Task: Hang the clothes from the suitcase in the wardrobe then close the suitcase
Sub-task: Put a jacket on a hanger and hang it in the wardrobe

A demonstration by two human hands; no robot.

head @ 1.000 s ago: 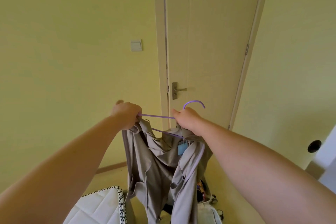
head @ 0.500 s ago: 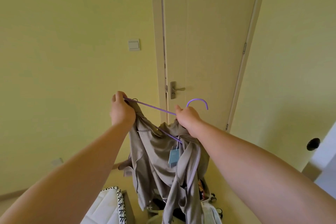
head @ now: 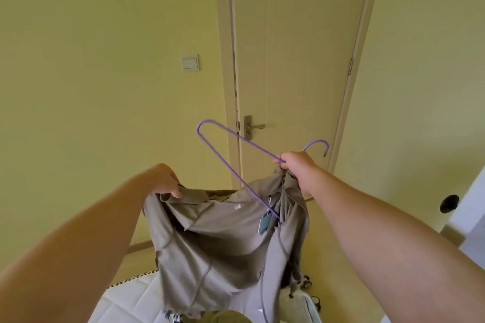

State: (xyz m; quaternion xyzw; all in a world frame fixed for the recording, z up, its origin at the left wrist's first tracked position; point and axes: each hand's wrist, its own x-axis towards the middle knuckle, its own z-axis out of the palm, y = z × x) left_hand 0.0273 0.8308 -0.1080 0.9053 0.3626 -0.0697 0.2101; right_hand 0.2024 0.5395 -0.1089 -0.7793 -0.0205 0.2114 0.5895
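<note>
A grey-beige garment (head: 217,238) with a blue tag hangs in front of me. My left hand (head: 164,181) pinches its collar edge at the left. My right hand (head: 298,168) grips the neck of a purple wire hanger (head: 223,157) together with the garment's right shoulder. The hanger's left arm sticks out bare, up and to the left, while its lower bar runs down into the garment's neck opening. Its hook points right. Only an edge of the suitcase (head: 312,307), with small wheels, shows below the garment. No wardrobe is in view.
A closed cream door (head: 296,60) with a metal lever handle (head: 252,127) stands straight ahead. A light switch (head: 190,62) is on the yellow wall to its left. A white quilted bed corner (head: 126,304) lies bottom left. A black doorstop (head: 449,203) sits at the right.
My left hand has let go of the hanger's left end and dropped to the garment's collar. The hanger's left arm is now bare and tilted upward; the garment has spread open.
</note>
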